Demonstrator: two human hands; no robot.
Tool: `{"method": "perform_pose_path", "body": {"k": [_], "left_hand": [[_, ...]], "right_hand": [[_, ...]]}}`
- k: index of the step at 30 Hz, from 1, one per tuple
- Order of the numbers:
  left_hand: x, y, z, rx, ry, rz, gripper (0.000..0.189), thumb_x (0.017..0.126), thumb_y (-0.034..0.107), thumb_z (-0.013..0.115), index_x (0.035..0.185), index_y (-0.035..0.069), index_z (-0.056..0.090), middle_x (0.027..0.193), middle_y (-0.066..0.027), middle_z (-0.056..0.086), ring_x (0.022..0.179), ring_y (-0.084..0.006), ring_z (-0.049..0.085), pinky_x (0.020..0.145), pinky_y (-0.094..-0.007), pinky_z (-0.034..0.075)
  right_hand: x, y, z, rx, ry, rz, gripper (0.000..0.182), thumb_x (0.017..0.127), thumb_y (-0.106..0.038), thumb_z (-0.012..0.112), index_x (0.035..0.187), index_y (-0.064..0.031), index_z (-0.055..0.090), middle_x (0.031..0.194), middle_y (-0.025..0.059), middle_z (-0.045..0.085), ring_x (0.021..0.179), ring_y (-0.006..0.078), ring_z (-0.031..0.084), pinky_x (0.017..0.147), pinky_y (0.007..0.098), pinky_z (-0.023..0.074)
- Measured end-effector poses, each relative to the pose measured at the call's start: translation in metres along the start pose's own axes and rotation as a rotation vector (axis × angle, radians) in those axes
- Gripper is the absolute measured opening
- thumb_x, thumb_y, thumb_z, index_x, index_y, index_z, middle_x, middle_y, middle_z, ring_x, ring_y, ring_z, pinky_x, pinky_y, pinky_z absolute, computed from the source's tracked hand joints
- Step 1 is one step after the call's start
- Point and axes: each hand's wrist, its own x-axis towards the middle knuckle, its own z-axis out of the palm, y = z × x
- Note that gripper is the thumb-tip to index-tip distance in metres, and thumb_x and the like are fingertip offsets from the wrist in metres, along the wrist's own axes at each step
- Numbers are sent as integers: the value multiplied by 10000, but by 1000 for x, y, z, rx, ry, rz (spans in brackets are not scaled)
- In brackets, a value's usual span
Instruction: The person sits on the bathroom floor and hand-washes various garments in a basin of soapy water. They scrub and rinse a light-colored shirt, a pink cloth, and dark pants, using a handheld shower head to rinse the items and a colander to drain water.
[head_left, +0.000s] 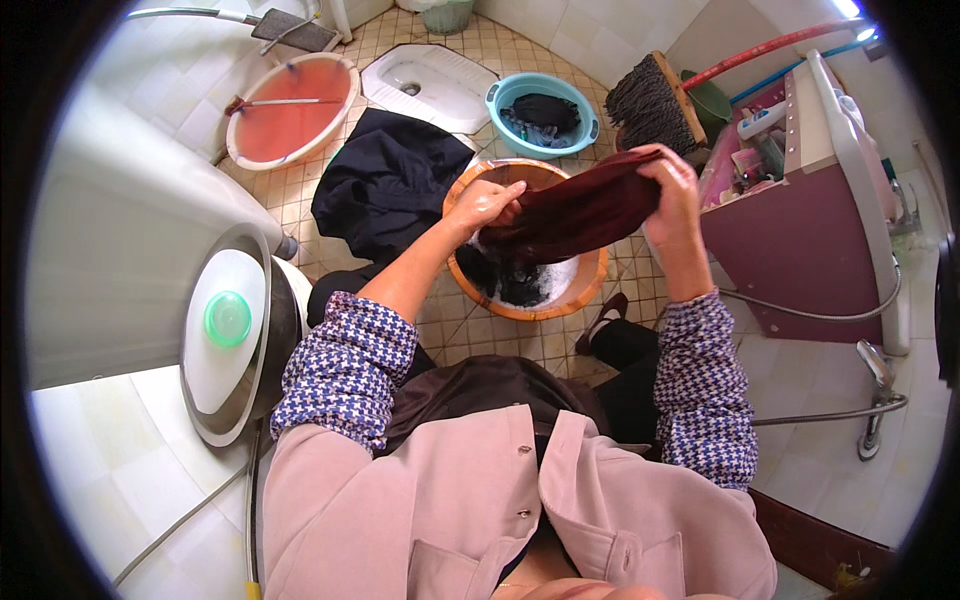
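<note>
A wet dark maroon cloth (577, 210) is stretched between my two hands. My left hand (487, 206) grips its left end over the rim of a wooden-looking tub (589, 289). Higher and to the right, my right hand (671, 187) holds the other end. Below the cloth, dark fabric (514, 285) lies in white suds (559, 277) inside the tub. The cloth hides part of the tub's far right side. Beside the tub on the left, a black garment (390, 180) is spread in folds.
Behind the tub stand a light blue basin (541, 146) with dark clothes (546, 116) and a squat toilet (442, 86). A large basin of reddish water (300, 112) is far left. A broom (652, 105) and a maroon cabinet (795, 255) stand right; a metal basin (262, 315) is near left.
</note>
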Motion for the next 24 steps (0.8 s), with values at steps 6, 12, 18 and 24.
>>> {"method": "perform_pose_path", "body": {"k": [6,12,18,24], "left_hand": [[0,4,18,-55,-148,487,423,896,271,524,1243,34,476,1102,-42,552,997,-107,506,874,-253,404],[-36,39,38,-291,-312,554,449,867,251,572,1263,74,455,1039,-32,586,940,-125,545,839,-247,423],[-6,3,39,-340,-164,468,358,867,196,566,1185,51,488,1093,-34,558,919,-100,548,792,-239,449],[-13,0,52,-832,-138,130,248,889,155,519,1119,65,503,1002,-25,567,848,-128,567,756,-268,480]], "right_hand": [[5,-100,27,-10,-181,-167,229,666,-24,446,820,52,597,818,115,620,754,175,590,734,259,478],[19,-117,30,-35,-24,-224,241,684,-5,451,848,29,625,853,94,624,782,164,585,737,254,473],[26,-31,-4,-639,-33,-197,209,691,6,506,856,16,633,794,50,635,732,128,588,688,232,470],[8,90,8,-1060,-249,-73,300,711,-32,526,997,-72,610,908,153,639,875,249,621,766,329,478]]}}
